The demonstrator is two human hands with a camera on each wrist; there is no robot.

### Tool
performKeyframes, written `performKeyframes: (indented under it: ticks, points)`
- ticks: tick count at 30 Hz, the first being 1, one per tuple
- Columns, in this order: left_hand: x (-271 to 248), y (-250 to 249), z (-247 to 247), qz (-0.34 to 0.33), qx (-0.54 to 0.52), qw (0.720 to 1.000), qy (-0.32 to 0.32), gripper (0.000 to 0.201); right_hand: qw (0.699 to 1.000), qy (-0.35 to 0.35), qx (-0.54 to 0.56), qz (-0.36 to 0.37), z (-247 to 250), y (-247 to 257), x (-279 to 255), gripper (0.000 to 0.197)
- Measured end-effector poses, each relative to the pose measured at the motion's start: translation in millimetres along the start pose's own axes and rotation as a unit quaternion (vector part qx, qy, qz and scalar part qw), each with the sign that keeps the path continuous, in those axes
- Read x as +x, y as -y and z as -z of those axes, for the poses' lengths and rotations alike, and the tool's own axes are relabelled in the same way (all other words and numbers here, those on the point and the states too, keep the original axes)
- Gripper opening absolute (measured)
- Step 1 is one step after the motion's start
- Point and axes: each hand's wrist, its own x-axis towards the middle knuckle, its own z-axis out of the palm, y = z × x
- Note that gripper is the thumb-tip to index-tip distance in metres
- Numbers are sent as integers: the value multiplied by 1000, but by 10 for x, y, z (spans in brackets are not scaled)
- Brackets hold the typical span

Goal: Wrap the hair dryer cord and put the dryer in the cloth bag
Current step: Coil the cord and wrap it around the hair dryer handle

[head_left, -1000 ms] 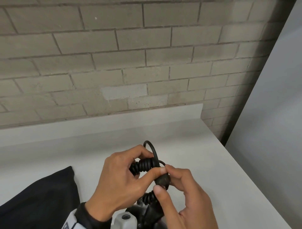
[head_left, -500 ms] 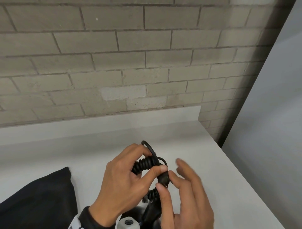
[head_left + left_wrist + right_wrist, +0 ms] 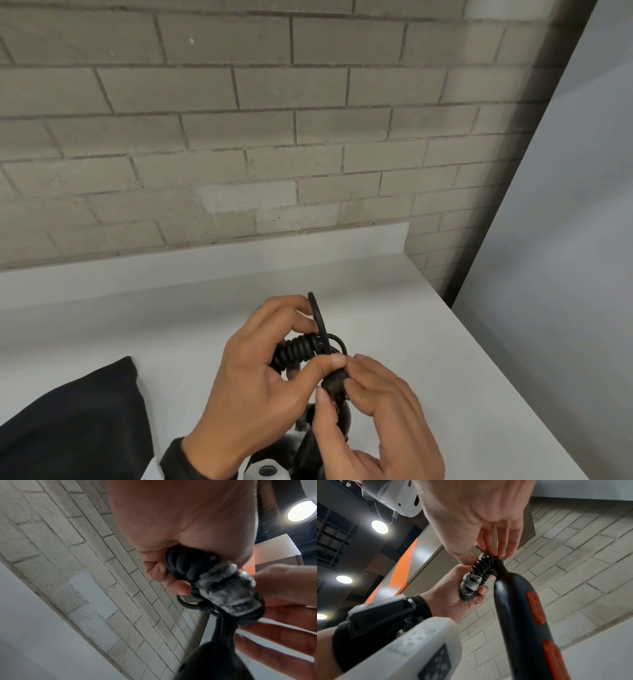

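Observation:
The black coiled cord (image 3: 298, 349) is bundled in my left hand (image 3: 310, 356), whose fingers and thumb curl round it above the white counter. A loop of cord (image 3: 317, 311) sticks up behind the bundle. My right hand (image 3: 337, 387) pinches the plug (image 3: 335, 378) at the bundle's right end; its metal prong (image 3: 477, 550) shows in the right wrist view. The black hair dryer handle (image 3: 518, 608) with red-orange buttons hangs below the cord. A dusty grey stretch of the bundle (image 3: 223, 588) lies by my left palm. The black cloth bag (image 3: 68, 421) lies at lower left.
The white counter (image 3: 428, 359) runs back to a low upstand below a grey brick wall (image 3: 239, 137). Its right edge drops off beside a pale panel (image 3: 565, 274). A white wrist device (image 3: 267, 471) sits at the bottom edge.
Half a second ago my right fingers were spread off the plug; now they pinch it again. My left hand keeps its grip on the cord bundle.

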Motion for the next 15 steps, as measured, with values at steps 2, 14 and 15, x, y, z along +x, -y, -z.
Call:
performKeyframes:
  ticks: [2, 14, 15]
  points:
    - [-11, 7, -8, 6, -21, 1000, 2, 23, 1000, -1, 18, -5, 4, 19, 26, 14]
    - [-26, 23, -4, 38, -105, 993, 25, 22, 993, 76, 63, -68, 138, 21, 130, 13]
    - [-16, 48, 4, 46, -112, 992, 20, 24, 996, 20, 52, -63, 156, 64, 142, 15]
